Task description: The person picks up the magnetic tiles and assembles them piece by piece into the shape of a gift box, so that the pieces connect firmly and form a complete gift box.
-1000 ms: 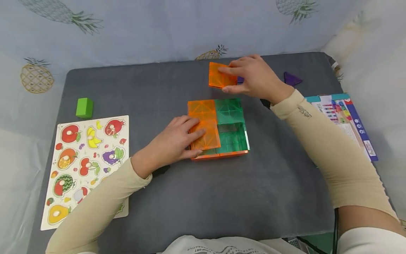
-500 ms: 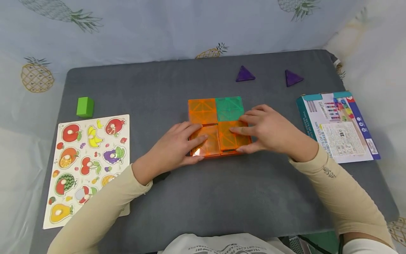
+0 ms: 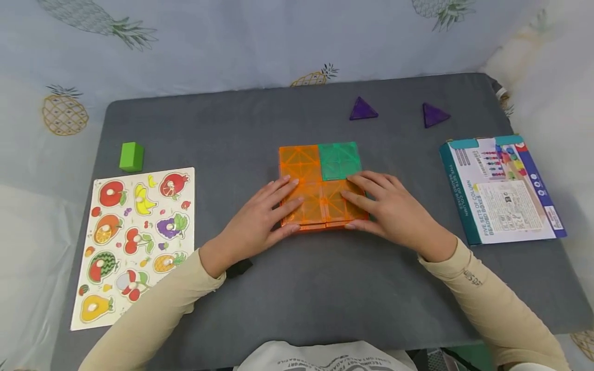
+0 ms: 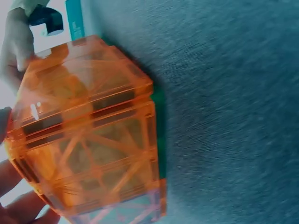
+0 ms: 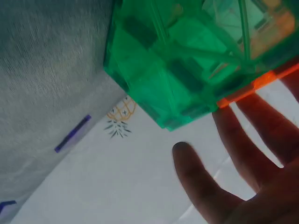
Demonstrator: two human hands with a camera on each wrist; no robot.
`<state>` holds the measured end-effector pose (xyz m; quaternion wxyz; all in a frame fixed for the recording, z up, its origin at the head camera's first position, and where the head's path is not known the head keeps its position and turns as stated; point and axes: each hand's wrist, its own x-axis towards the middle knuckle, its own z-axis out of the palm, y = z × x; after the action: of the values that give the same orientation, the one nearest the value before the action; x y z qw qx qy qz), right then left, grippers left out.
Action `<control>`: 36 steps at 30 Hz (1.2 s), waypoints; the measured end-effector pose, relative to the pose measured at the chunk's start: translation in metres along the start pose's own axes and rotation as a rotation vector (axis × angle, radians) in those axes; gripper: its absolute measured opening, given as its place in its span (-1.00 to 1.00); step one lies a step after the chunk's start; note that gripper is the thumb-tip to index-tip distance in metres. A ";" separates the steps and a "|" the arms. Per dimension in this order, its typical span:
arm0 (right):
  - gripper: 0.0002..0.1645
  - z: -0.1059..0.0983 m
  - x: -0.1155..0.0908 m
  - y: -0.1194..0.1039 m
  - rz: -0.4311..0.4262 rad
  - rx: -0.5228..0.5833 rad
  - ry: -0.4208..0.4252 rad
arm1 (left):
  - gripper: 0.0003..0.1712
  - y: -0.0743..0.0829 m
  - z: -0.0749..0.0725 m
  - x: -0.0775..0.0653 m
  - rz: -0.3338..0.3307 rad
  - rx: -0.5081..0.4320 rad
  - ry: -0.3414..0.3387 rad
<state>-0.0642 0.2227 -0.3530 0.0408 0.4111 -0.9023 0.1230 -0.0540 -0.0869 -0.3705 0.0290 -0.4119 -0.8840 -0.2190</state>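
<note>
A low box point(image 3: 325, 225) of see-through magnetic tiles sits mid-table. Its top is made of three orange tiles point(image 3: 299, 161) and one green tile point(image 3: 340, 161) at the back right. My left hand point(image 3: 252, 219) rests on the front-left orange tile, fingertips on top and thumb by the front edge. The right hand point(image 3: 394, 216) touches the front-right orange tile point(image 3: 333, 200) with outstretched fingers, its thumb at the front corner. In the left wrist view the box's orange walls point(image 4: 93, 158) show; the right wrist view shows a green side point(image 5: 173, 79) beneath the fingers point(image 5: 247, 144).
Two purple triangle tiles point(image 3: 363, 109) lie towards the back right. A boxed bead set point(image 3: 508, 206) is at the right. On the left are a fruit peg puzzle board point(image 3: 153, 221) and a green block point(image 3: 132, 156). A pineapple-print curtain point(image 3: 232, 46) hangs behind the table.
My right hand came from the back with an orange tile and set it over the opening at the front right. That tile now lies flat. The left hand stayed near its place.
</note>
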 end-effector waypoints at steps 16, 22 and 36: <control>-0.25 0.002 0.003 0.018 -0.045 0.105 0.025 | -0.25 0.003 0.024 -0.006 0.006 0.030 0.176; -0.34 -0.027 0.039 0.089 0.280 0.313 -0.192 | -0.29 0.005 0.028 -0.005 0.003 0.022 0.197; -0.33 0.027 0.116 0.175 0.569 0.108 -0.386 | -0.32 0.010 0.032 -0.009 -0.048 0.016 0.232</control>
<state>-0.2711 0.2417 -0.3917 -0.1885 0.1604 -0.9640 0.0969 -0.0367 -0.0745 -0.3980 0.1290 -0.3623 -0.8861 -0.2588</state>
